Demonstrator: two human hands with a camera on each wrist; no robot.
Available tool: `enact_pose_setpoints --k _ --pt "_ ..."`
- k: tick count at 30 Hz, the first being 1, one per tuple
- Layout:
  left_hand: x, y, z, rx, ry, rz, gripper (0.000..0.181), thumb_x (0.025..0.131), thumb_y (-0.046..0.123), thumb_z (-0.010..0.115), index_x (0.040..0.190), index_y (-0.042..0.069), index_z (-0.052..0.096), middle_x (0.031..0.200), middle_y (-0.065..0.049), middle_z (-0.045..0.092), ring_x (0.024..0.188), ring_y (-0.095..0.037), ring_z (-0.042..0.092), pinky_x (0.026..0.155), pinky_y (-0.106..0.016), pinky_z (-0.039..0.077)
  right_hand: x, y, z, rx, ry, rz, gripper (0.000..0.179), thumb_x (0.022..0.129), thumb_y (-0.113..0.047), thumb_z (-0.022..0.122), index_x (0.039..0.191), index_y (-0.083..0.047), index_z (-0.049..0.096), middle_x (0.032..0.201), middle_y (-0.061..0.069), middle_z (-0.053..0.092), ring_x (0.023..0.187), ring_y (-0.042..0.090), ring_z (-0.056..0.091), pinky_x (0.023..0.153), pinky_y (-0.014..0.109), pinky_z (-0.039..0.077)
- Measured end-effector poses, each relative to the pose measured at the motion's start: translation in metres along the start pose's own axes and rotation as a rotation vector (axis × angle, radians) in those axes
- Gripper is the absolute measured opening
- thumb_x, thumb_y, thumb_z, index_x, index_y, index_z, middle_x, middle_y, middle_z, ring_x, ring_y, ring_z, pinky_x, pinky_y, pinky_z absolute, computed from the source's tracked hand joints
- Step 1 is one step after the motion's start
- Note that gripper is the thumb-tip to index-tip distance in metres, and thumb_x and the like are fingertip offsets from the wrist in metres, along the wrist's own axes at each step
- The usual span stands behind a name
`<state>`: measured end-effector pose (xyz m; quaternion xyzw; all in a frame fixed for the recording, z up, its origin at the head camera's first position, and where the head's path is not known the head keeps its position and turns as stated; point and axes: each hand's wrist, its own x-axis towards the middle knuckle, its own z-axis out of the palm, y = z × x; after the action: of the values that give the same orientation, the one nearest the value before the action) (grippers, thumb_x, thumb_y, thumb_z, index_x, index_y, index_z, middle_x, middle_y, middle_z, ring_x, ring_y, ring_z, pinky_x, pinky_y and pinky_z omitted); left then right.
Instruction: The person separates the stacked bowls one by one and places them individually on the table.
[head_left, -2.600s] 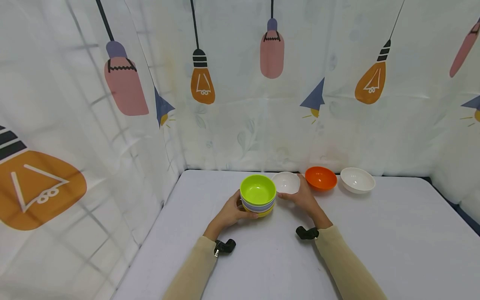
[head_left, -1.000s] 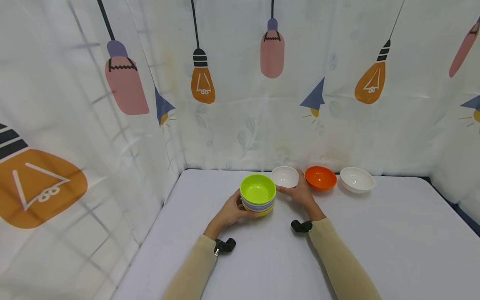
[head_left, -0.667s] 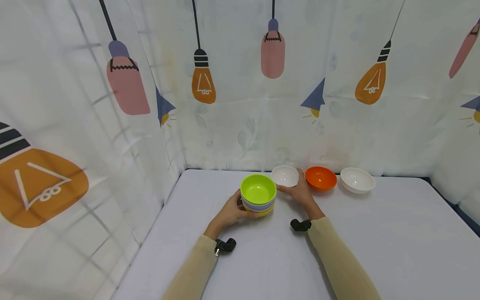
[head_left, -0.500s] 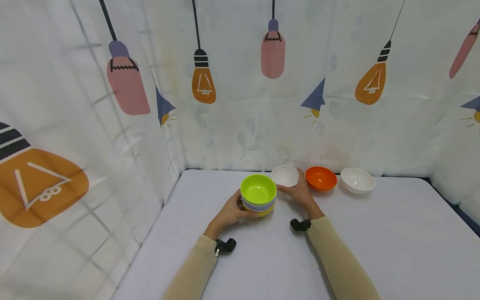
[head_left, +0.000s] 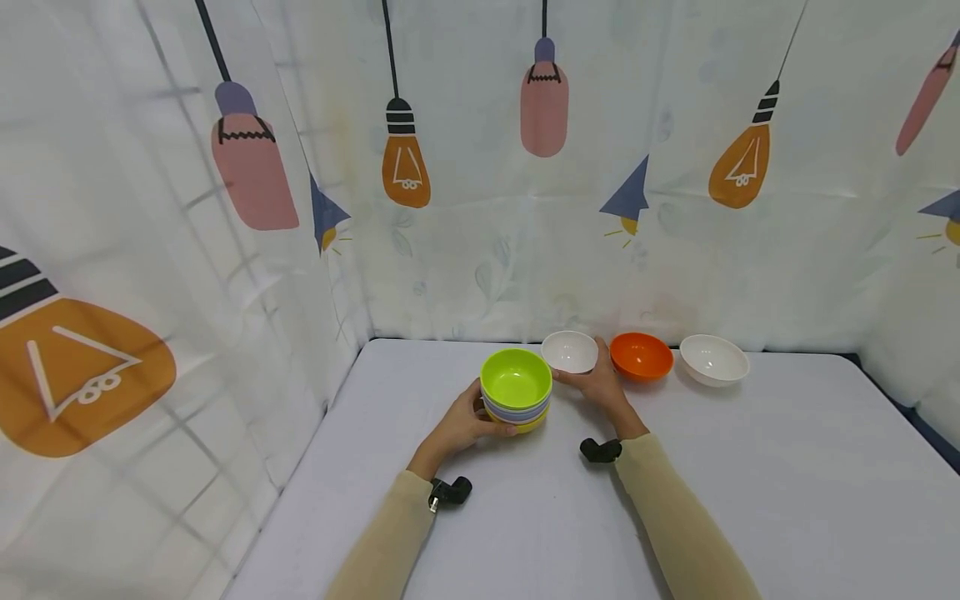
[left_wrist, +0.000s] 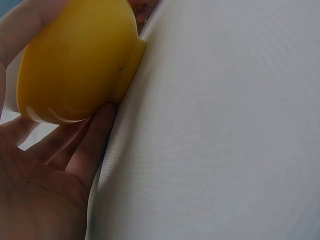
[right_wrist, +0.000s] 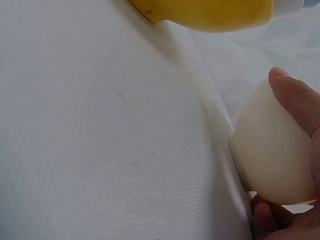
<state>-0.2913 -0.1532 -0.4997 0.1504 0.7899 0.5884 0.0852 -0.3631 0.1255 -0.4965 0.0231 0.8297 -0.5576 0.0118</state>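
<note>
My left hand (head_left: 459, 419) grips a stack of bowls, thumb in front and fingers around the far left side. A lime green bowl (head_left: 516, 379) tops the stack, pale lilac rims (head_left: 519, 413) show under it, and a yellow bowl (left_wrist: 75, 60) forms the base. In the left wrist view the yellow bowl's foot is right at the tablecloth. Behind and right of the stack, a small white bowl (head_left: 568, 352) sits upright near the table's back edge. My right hand (head_left: 602, 390) holds that bowl between thumb and fingers, as the right wrist view also shows.
An orange bowl (head_left: 642, 357) stands just right of my right hand, and another white bowl (head_left: 715, 361) stands beyond it. The white-covered table (head_left: 510, 533) ends at a patterned curtain (head_left: 465, 275) behind the bowls. Both wrists carry small black cameras (head_left: 452, 492).
Since the oldest frame, my right hand has shifted the small white bowl slightly back and left. Over the last second both hands and all bowls hold still.
</note>
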Motion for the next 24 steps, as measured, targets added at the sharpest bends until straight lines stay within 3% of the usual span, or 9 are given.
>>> enact_pose_setpoints --k 12,24 --pt "-0.001 0.003 0.0 0.013 -0.006 0.004 0.097 0.072 0.024 0.095 0.152 0.03 0.041 0.148 0.004 0.054 0.136 -0.026 0.054 0.116 -0.05 0.043 -0.004 0.006 -0.001 0.075 -0.025 -0.073 0.115 0.081 -0.026 0.089 0.163 -0.016 0.01 0.163 0.015 0.03 0.148 0.037 0.034 0.124 0.054 0.031" --pt "-0.001 0.001 0.0 0.029 0.007 0.006 0.096 0.072 0.025 0.095 0.152 0.029 0.042 0.147 0.004 0.054 0.137 -0.027 0.053 0.118 -0.052 0.041 -0.016 0.007 -0.004 0.068 -0.049 -0.084 0.111 0.083 -0.019 0.087 0.162 -0.019 0.01 0.166 0.014 0.025 0.149 0.039 0.031 0.125 0.057 0.029"
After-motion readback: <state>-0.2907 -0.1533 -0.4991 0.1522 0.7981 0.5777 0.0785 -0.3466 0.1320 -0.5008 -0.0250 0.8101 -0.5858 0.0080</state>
